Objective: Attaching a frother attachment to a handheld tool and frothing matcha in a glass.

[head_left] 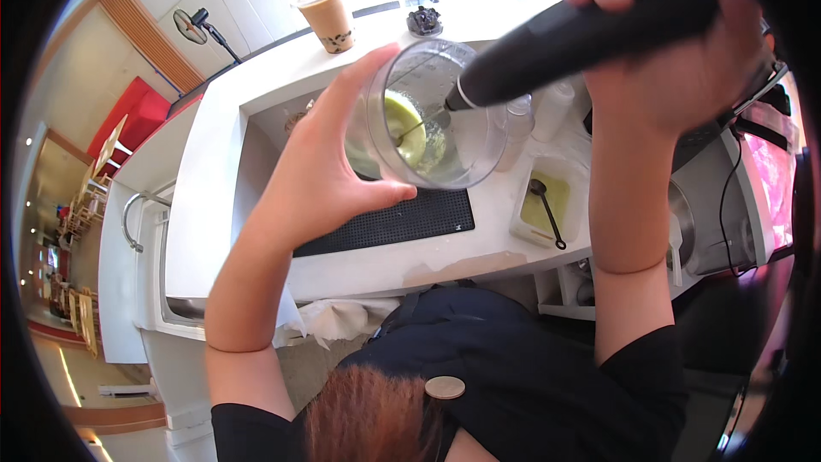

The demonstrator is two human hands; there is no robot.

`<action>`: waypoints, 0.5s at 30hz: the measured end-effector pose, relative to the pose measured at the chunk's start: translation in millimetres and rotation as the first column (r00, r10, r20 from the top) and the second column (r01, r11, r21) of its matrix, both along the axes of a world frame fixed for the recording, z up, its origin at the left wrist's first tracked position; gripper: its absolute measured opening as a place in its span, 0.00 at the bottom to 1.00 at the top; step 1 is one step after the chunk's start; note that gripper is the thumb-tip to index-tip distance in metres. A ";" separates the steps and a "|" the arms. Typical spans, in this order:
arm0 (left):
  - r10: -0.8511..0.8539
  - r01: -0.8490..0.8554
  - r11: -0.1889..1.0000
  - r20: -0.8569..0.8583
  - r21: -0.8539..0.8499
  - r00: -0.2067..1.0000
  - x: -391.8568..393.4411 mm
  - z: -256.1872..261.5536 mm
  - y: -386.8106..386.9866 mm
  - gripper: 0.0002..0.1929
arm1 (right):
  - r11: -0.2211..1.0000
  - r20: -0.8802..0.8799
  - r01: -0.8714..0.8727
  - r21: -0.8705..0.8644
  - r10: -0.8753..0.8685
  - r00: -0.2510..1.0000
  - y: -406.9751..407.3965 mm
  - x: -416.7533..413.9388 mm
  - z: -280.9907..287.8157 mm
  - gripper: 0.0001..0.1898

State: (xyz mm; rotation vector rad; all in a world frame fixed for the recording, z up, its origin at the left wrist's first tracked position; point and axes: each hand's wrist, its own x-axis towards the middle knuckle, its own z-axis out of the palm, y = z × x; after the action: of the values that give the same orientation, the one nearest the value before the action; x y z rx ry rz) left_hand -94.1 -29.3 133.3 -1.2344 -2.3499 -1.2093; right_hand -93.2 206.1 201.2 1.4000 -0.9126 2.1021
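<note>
My left hand [333,160] grips a clear plastic measuring cup [471,147] around its side, with the mouth tilted towards me. Pale green liquid [404,128] lies low inside the cup, frothy at its edge. Up at the right, my right hand [667,45] is wrapped around the black handle of a handheld milk frother [545,38]. The frother's thin metal shaft reaches into the cup, its tip down in the green liquid. Below the cup, a black rubber bar mat [397,221] lies on the white counter [385,273], partly covered by my hand and the cup.
A tub of green powder [521,231] with a black spoon [545,205] stands right of the mat. Behind it are squeeze bottles [553,109]. A lidded cup of milk tea [327,19] stands on the raised ledge, near a black crumpled item [424,21]. A sink faucet [131,218] is at left.
</note>
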 end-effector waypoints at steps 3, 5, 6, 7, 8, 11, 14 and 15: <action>0.113 -0.118 0.987 -0.050 -0.107 0.992 10.6 -4.3 -0.1 0.53 | 0.944 -0.093 -0.006 0.331 0.039 0.995 35.2 36.0 -10.0 0.24; 0.127 -0.145 0.983 -0.152 -0.117 0.980 10.4 -16.6 -4.5 0.53 | 0.946 -0.125 -0.015 0.323 0.059 0.990 28.9 45.1 -21.6 0.24; 0.131 -0.154 0.983 -0.201 -0.104 0.971 11.2 -19.5 -5.3 0.51 | 0.946 -0.117 0.020 0.324 0.018 0.993 29.8 52.0 -26.1 0.24; 0.135 -0.161 0.983 -0.249 -0.090 0.959 12.0 -21.5 -5.7 0.50 | 0.953 -0.117 0.040 0.300 -0.005 0.993 28.4 55.4 -31.5 0.24; 0.134 -0.160 0.983 -0.247 -0.091 0.960 12.7 -22.8 -6.1 0.50 | 0.966 -0.112 0.054 0.252 -0.026 0.993 25.4 58.9 -37.8 0.24; 0.145 -0.185 0.978 -0.320 -0.097 0.936 12.6 -25.4 -6.8 0.48 | 0.982 -0.111 0.081 0.171 -0.062 0.992 22.0 63.7 -51.1 0.23; 0.144 -0.192 0.977 -0.367 -0.098 0.919 12.1 -27.3 -6.4 0.48 | 0.989 -0.124 0.091 0.116 -0.076 0.989 14.6 64.2 -53.1 0.22; 0.152 -0.206 0.973 -0.384 -0.104 0.911 12.4 -27.5 -5.8 0.47 | 0.992 -0.135 0.089 0.092 -0.076 0.988 12.1 63.9 -52.9 0.21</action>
State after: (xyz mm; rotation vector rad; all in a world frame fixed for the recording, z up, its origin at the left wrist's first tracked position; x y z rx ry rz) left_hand -81.7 -35.1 105.9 -1.1400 -2.2297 -0.6857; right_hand -29.3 218.2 148.3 1.5038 -1.0142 1.9028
